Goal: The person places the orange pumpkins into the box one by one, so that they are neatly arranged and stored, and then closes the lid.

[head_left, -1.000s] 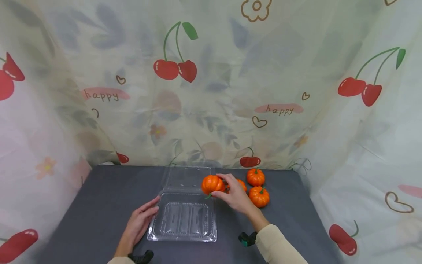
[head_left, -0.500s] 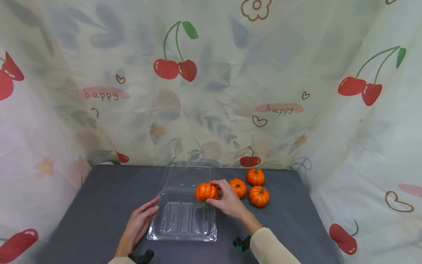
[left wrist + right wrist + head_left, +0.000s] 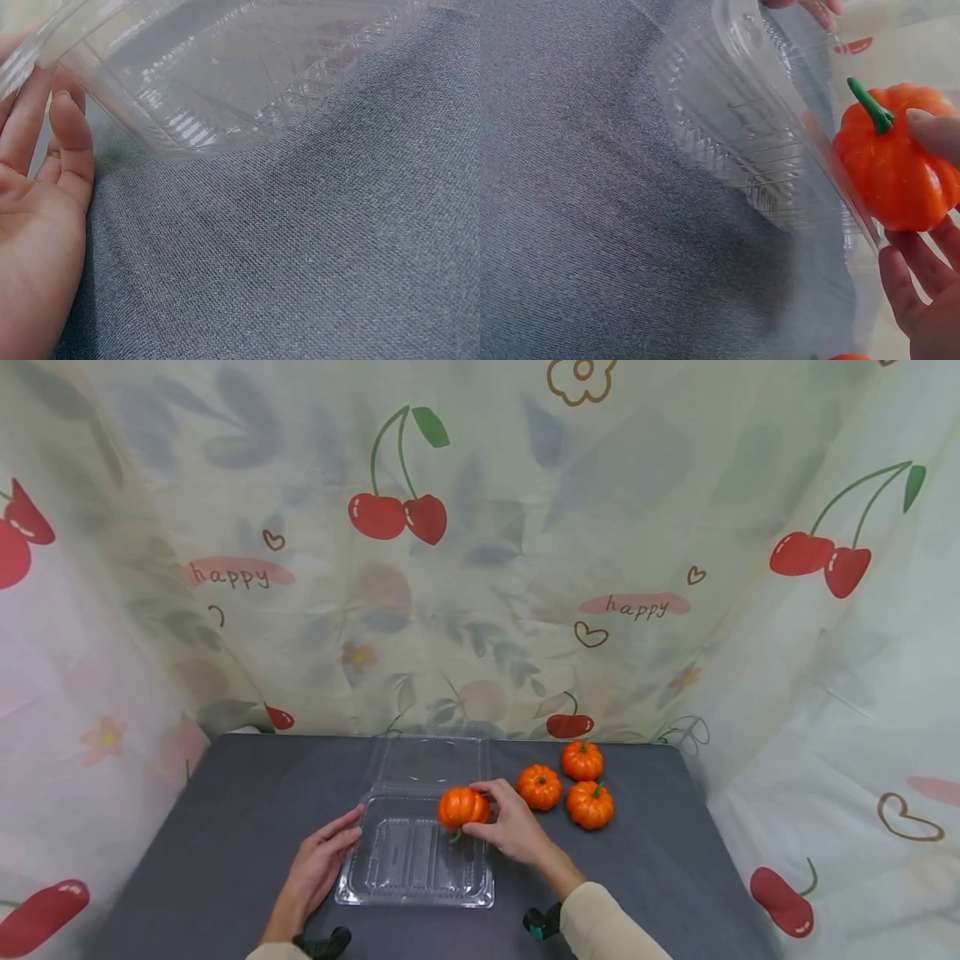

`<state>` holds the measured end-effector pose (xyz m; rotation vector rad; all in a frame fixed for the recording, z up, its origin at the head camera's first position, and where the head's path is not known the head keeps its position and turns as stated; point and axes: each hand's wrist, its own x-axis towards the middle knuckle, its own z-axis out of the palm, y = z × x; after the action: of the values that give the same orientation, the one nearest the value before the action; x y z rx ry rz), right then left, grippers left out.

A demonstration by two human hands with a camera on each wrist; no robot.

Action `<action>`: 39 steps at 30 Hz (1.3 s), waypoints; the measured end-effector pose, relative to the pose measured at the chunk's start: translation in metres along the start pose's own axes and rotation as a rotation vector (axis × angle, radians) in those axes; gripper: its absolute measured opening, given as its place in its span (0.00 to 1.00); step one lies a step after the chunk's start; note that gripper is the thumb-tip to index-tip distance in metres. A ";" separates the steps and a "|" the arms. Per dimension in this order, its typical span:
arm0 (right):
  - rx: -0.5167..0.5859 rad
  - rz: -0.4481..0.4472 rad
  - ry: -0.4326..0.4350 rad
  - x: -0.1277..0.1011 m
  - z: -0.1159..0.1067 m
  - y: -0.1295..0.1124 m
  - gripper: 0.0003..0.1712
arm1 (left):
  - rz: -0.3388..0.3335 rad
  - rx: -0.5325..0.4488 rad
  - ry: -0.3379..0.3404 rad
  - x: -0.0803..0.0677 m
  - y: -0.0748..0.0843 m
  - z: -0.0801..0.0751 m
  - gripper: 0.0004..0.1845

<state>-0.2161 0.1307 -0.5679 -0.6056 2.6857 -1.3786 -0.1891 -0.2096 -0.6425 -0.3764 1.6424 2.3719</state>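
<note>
My right hand (image 3: 517,831) pinches a small orange pumpkin (image 3: 461,807) between thumb and fingers, over the right part of a clear plastic container (image 3: 414,900). Its green stem (image 3: 871,105) shows in the right wrist view, where the pumpkin is level with the container's rim and some fingertips are close to that rim. My left hand (image 3: 318,864) rests at the container's left edge with fairly straight fingers. In the left wrist view, the fingers (image 3: 71,124) lie beside the clear wall, some partly behind it. The hinged lid (image 3: 431,766) lies folded back behind the tray.
Right of the container, a group of three pumpkins stands on the dark grey cloth: one nearest (image 3: 538,787), one at the back (image 3: 582,762) and one in front (image 3: 590,805). A printed curtain (image 3: 480,568) hangs behind and at both sides.
My right hand has carried the pumpkin left and toward me, from the container's back right corner to over its inside. The left hand and the container have stayed put.
</note>
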 end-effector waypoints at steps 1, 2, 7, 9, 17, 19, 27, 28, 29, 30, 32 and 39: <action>-0.004 0.002 0.000 0.000 0.000 0.000 0.33 | 0.002 0.004 0.003 0.000 0.000 0.000 0.31; -0.005 0.004 -0.001 0.000 0.001 0.000 0.33 | 0.002 0.004 0.004 0.001 -0.001 0.000 0.31; -0.006 -0.002 -0.013 0.002 0.002 -0.001 0.33 | 0.013 0.011 0.016 0.002 -0.002 0.001 0.31; -0.013 -0.009 -0.020 0.003 0.003 -0.001 0.33 | 0.014 0.005 0.018 0.002 -0.001 0.001 0.31; -0.121 -0.010 -0.028 0.006 0.008 0.001 0.33 | 0.021 -0.008 0.016 0.003 -0.001 0.001 0.31; -0.144 -0.006 -0.031 0.007 0.010 0.001 0.34 | 0.026 -0.006 0.014 0.002 -0.001 0.001 0.31; -0.186 -0.018 -0.033 0.010 0.014 0.000 0.33 | 0.043 0.001 0.007 0.001 -0.002 0.002 0.30; -0.191 -0.021 -0.033 0.010 0.015 0.000 0.33 | 0.042 0.006 0.006 0.000 -0.002 0.002 0.30; -0.203 -0.021 -0.038 0.011 0.016 0.000 0.33 | 0.041 0.015 0.008 0.000 -0.002 0.002 0.30; -0.214 -0.019 -0.043 0.011 0.017 0.001 0.32 | 0.034 0.016 0.005 0.000 -0.002 0.002 0.30; -0.240 -0.011 -0.056 0.012 0.019 0.002 0.32 | 0.033 0.021 0.007 -0.001 -0.001 0.002 0.30; -0.270 -0.013 -0.080 0.013 0.021 0.001 0.33 | 0.021 0.010 0.013 -0.002 0.001 0.003 0.31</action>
<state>-0.2237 0.1105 -0.5794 -0.6828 2.8282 -0.9773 -0.1879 -0.2068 -0.6402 -0.3751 1.6709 2.3801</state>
